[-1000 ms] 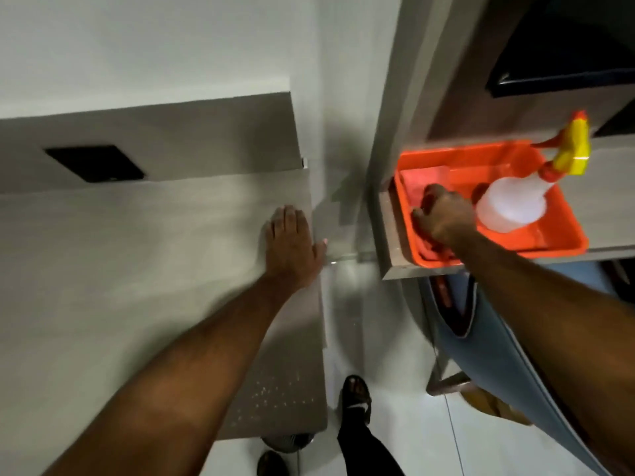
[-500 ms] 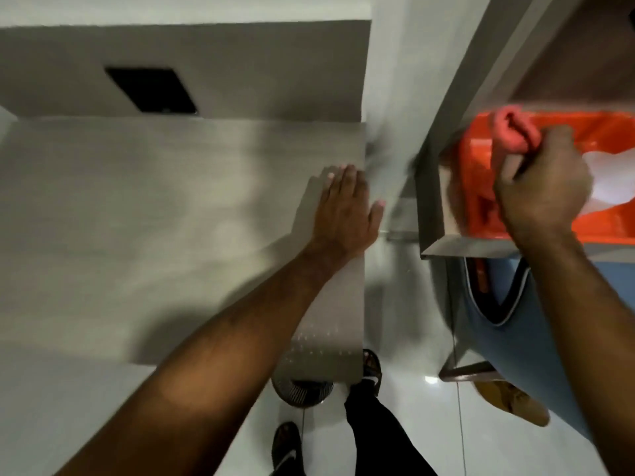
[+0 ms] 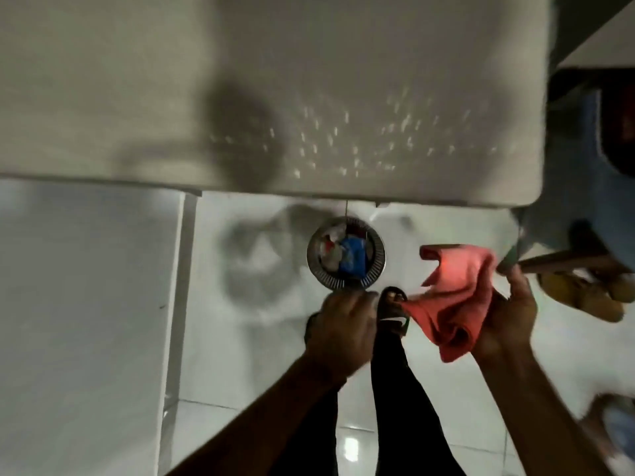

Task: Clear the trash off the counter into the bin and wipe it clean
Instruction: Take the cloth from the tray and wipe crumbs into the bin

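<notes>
A crumpled pink-red cloth (image 3: 453,293) hangs in front of me, with my right hand (image 3: 508,317) gripping its right side. My left hand (image 3: 343,328) is beside the cloth's lower left corner; the blur hides whether its fingers touch it. The grey counter (image 3: 240,80) fills the top of the view, speckled with small bright droplets (image 3: 360,139) near its front right part. On the floor just below the counter edge stands a round metal mesh bin (image 3: 345,257) holding blue and white trash.
White cabinet front (image 3: 86,321) at the left, glossy white floor tiles (image 3: 257,338) below. My black trousers and sandalled feet stand by the bin. A blue chair (image 3: 584,207) and yellow slippers (image 3: 584,293) are at the right, past the counter's rounded corner.
My right hand has brought the cloth out of the orange tray and down in front of me. My left hand has left the counter and come down near the cloth. The view has tilted downward.
</notes>
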{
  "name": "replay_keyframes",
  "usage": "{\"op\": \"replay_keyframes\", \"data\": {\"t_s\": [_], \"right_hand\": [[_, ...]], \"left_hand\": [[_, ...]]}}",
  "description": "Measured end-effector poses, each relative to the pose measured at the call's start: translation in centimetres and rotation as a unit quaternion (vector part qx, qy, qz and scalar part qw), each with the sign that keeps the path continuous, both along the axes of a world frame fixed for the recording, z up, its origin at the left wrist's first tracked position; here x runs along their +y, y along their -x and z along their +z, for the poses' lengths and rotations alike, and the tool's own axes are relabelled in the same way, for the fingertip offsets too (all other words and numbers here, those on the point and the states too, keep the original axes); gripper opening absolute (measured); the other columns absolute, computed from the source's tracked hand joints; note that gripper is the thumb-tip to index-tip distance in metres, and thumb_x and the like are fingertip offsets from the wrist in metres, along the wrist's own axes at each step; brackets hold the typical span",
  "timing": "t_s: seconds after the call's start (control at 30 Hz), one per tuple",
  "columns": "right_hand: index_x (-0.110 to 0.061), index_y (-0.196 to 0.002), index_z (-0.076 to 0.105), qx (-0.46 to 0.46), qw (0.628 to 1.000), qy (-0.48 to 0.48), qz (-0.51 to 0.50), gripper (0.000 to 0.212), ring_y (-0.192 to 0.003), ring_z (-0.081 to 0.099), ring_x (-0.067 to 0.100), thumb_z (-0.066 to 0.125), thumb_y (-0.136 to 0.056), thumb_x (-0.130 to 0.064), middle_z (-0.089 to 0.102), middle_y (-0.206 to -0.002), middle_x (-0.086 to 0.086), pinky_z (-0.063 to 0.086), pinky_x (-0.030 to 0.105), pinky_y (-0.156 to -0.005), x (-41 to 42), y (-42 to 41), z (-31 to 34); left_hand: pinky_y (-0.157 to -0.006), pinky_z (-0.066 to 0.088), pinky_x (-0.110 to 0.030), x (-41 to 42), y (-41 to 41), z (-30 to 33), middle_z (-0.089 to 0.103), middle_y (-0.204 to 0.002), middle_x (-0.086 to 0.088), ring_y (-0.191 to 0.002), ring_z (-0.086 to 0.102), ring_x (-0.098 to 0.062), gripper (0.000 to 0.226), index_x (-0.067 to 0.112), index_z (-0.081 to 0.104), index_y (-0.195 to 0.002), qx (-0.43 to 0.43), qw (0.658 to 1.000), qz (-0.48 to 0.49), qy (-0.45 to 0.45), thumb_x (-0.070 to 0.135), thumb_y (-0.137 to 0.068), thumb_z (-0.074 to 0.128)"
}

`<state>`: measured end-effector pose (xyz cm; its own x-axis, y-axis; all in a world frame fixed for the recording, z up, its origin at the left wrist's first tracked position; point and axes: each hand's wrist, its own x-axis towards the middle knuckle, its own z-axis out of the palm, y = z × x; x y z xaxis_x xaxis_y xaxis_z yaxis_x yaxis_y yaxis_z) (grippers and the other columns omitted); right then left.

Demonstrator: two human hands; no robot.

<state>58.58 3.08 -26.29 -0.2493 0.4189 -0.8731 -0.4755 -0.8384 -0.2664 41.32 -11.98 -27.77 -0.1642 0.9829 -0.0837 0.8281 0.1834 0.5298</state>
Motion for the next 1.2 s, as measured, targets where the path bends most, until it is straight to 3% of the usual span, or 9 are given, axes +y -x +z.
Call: {"op": "replay_keyframes", "data": {"t_s": [0.13,0.27,0.33,0.43,0.63,0.77,0.9,1.03,1.2], "right_hand": [[-0.004,-0.147,0.038,0.019,0.995,0.022,0.091,0.059,-0.124,0.049,0.041,0.044,-0.098,-0.035,0.050,-0.136,0.025,0.038,0.056,-0.108,-1.9,0.5,-7.1],[-0.002,-0.141,0.042,0.006,0.996,-0.008,0.093,0.058,-0.107,0.063,0.036,0.052,-0.084,-0.006,0.058,-0.125,0.026,0.050,0.054,-0.096,-2.2,1.6,-12.3],[-0.004,-0.141,0.042,0.012,0.994,-0.030,0.104,0.058,-0.106,0.061,0.037,0.047,-0.084,0.003,0.055,-0.125,0.027,0.041,0.061,-0.102,-2.5,1.5,-13.4],[-0.009,-0.140,0.045,0.001,0.994,-0.056,0.098,0.062,-0.102,0.066,0.038,0.047,-0.081,0.010,0.060,-0.124,0.025,0.042,0.065,-0.098,-2.7,1.2,-11.9],[-0.027,-0.128,0.060,-0.069,0.985,-0.116,0.104,0.064,-0.104,0.068,0.040,0.048,-0.079,0.014,0.066,-0.124,0.021,0.057,0.054,-0.081,-3.5,0.3,1.9],[-0.034,-0.130,0.058,-0.149,0.958,-0.237,0.057,0.074,-0.089,0.071,0.020,0.042,-0.084,0.022,0.068,-0.123,0.007,0.061,0.032,-0.063,-2.5,0.7,15.8],[-0.046,-0.124,0.056,-0.342,0.818,-0.448,0.115,0.081,-0.078,0.073,0.011,0.061,-0.072,0.015,0.073,-0.097,-0.017,0.058,0.034,-0.053,2.4,3.1,26.5],[-0.039,-0.151,0.028,-0.411,0.620,-0.612,0.268,0.086,-0.119,0.058,0.027,0.048,-0.083,0.010,0.051,-0.146,0.007,0.049,0.046,-0.098,10.0,10.1,29.0],[-0.019,-0.153,0.020,-0.513,0.290,-0.521,0.617,0.053,-0.142,0.022,0.047,0.029,-0.100,-0.021,0.019,-0.159,0.019,0.025,0.058,-0.114,8.3,18.0,23.4]], "left_hand": [[-0.094,0.049,-0.044,-0.4,1.7,-11.8,0.061,-0.118,-0.021,-0.111,0.057,-0.038,0.047,-0.001,0.053,-0.127,-0.029,0.940,0.267,0.208,0.025,-0.089,0.062],[-0.104,0.049,-0.046,0.9,3.5,-21.5,0.050,-0.140,-0.026,-0.125,0.053,-0.040,0.075,-0.006,0.038,-0.138,-0.259,0.717,0.547,0.346,0.041,-0.089,0.068],[-0.083,0.061,-0.043,1.6,4.0,-23.1,0.059,-0.127,-0.025,-0.101,0.066,-0.033,0.040,-0.003,0.052,-0.125,-0.455,0.605,0.584,0.294,0.019,-0.093,0.064],[-0.057,0.064,-0.040,2.9,4.3,-22.0,0.075,-0.083,-0.015,-0.060,0.073,-0.027,0.017,0.002,0.062,-0.108,-0.534,0.587,0.563,0.232,0.004,-0.092,0.057],[-0.056,0.063,-0.051,6.0,3.9,-7.8,0.069,-0.113,-0.028,-0.079,0.074,-0.040,0.035,0.003,0.056,-0.121,-0.539,0.592,0.579,0.155,0.027,-0.097,0.062],[-0.077,0.057,-0.069,5.3,3.9,5.0,0.061,-0.125,-0.024,-0.104,0.067,-0.045,0.047,0.006,0.044,-0.129,-0.550,0.549,0.613,0.143,0.027,-0.094,0.067],[-0.079,0.060,-0.060,4.6,4.5,14.5,0.058,-0.127,-0.026,-0.105,0.065,-0.046,0.042,0.005,0.041,-0.131,-0.555,0.544,0.614,0.141,0.011,-0.094,0.060],[-0.073,0.061,-0.060,4.5,5.1,19.9,0.057,-0.127,-0.030,-0.102,0.065,-0.050,0.050,0.002,0.042,-0.133,-0.554,0.549,0.609,0.142,0.009,-0.090,0.068],[-0.051,0.062,-0.048,4.0,6.3,22.5,0.064,-0.111,-0.026,-0.078,0.073,-0.045,0.044,-0.004,0.050,-0.123,-0.556,0.559,0.600,0.139,0.020,-0.092,0.070]]}}
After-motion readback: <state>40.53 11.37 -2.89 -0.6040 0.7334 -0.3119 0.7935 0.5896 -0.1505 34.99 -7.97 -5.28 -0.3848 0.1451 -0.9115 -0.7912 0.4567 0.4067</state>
